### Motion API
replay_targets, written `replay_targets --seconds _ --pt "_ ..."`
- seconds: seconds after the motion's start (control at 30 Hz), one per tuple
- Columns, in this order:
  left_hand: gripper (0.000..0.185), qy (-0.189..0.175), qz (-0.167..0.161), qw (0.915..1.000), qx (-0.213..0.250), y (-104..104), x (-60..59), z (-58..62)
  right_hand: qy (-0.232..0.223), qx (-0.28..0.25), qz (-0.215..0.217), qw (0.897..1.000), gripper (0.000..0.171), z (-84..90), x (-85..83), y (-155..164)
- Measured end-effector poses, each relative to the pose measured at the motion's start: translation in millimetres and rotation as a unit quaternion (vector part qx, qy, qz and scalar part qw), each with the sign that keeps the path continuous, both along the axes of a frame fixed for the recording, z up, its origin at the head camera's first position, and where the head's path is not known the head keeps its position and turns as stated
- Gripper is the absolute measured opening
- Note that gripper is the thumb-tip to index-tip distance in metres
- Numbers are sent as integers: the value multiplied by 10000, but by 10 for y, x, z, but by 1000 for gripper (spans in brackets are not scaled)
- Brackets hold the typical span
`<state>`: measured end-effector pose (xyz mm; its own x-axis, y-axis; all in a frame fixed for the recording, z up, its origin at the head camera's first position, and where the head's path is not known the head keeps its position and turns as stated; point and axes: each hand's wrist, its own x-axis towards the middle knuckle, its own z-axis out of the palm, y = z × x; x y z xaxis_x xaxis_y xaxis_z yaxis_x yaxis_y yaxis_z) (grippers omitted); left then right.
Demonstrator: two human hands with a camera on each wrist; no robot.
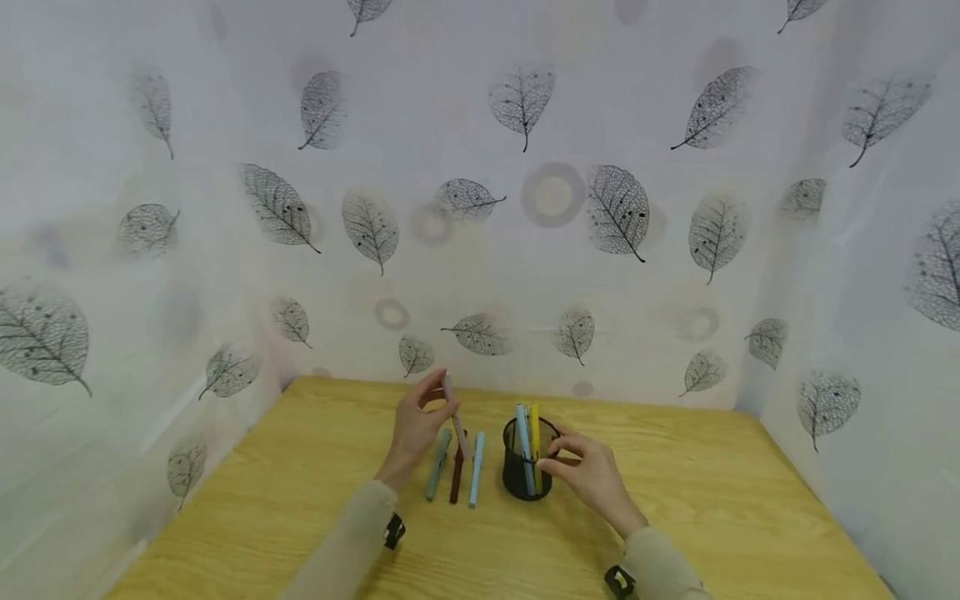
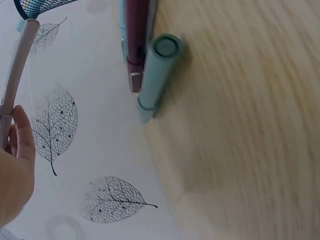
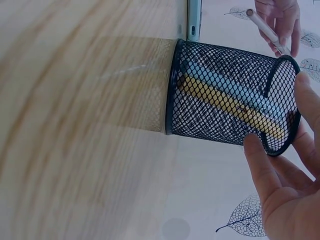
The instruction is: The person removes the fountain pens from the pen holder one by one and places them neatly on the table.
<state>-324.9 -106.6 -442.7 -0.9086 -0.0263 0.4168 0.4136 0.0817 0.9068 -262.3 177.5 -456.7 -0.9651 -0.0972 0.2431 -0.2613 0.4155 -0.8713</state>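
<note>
My left hand (image 1: 417, 425) pinches a pale pinkish pen (image 1: 461, 433), raised at a slant above the table. Below it lie a green pen (image 1: 438, 468), a dark red pen (image 1: 455, 483) and a light blue pen (image 1: 477, 471), roughly side by side. To their right stands a black mesh pen holder (image 1: 517, 482), upright. Inside it lean another light blue pen (image 1: 522, 433) and a yellow pen (image 1: 535, 429). My right hand (image 1: 592, 475) grips the holder's rim from the right, thumb and fingers around the edge in the right wrist view.
A wood-grain table (image 1: 712, 500) carries everything. Pale sheets printed with dark leaves (image 1: 618, 212) hang behind it and on both sides. Each sleeve has a dark strapped device (image 1: 393, 531) near the wrist.
</note>
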Motion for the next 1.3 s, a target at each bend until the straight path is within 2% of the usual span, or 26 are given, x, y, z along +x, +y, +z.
replay_targets --seconds 0.27,0.5,0.97,1.3 --pt "58 -30 -94 9999 60 -163 -29 -32 76 12 33 10000 14 31 13 -9" --pt "56 -564 -390 9975 160 -276 -13 -48 101 -49 46 9999 15 -4 -7 -1" --pt "55 -1049 -287 9939 161 -443 -56 -92 -38 -31 7 10000 16 4 -16 -5" --pt "57 -1362 -366 9899 -112 -457 -106 -114 10 -55 -29 10000 16 -25 -25 -1"
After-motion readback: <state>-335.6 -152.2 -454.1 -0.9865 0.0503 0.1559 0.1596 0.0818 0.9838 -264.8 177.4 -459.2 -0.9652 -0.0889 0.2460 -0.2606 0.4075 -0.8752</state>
